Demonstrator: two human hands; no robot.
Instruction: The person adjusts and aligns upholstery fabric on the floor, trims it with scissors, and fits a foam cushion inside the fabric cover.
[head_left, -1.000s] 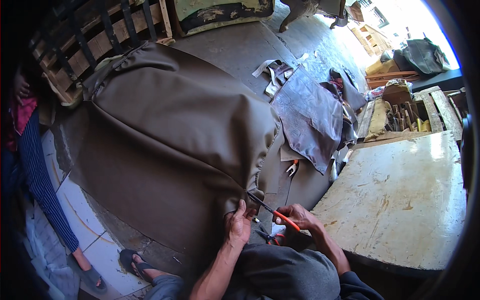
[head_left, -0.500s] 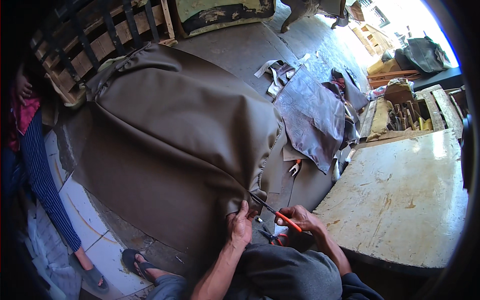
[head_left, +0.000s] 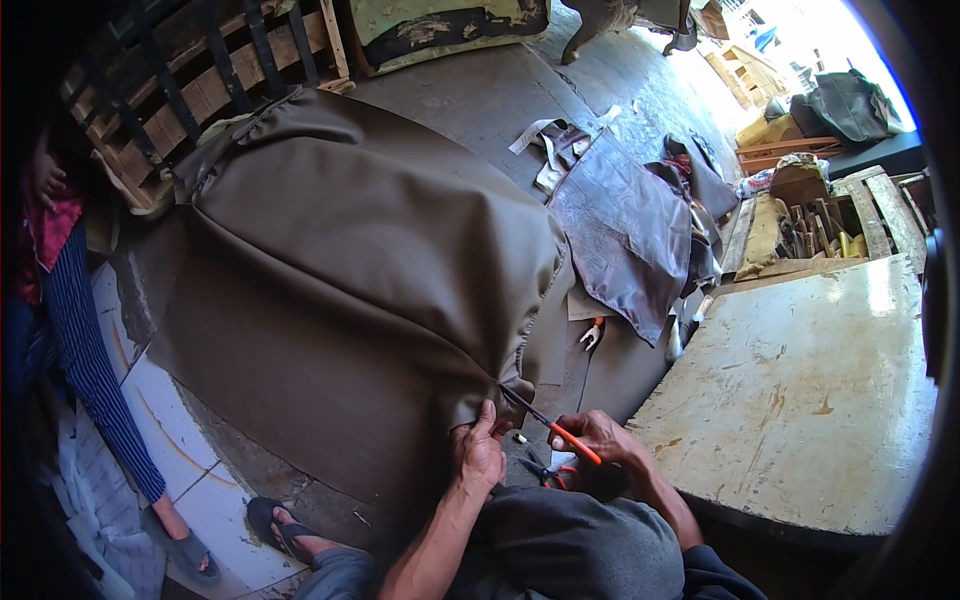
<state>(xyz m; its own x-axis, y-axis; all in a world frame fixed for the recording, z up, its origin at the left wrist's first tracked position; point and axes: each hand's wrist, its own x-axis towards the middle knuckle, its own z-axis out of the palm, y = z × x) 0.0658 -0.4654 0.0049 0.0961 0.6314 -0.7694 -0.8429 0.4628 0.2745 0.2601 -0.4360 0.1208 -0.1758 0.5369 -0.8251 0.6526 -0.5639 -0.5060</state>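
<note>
A large brown leather-like cover stretches across the floor in front of me, with a gathered seam along its right edge. My left hand pinches its near corner between thumb and fingers. In my right hand is a slim tool with an orange handle and a long dark shaft. The shaft's tip meets the cover's seam, just beyond my left thumb; folds hide its very end. Between my hands and my lap lie red-handled pliers, partly hidden by my right arm.
A worn board stands at the right, close to my right forearm. Old purplish leather pieces and orange-handled pliers lie beyond. A slatted wooden frame stands far left. Another person's striped trouser leg is at the left.
</note>
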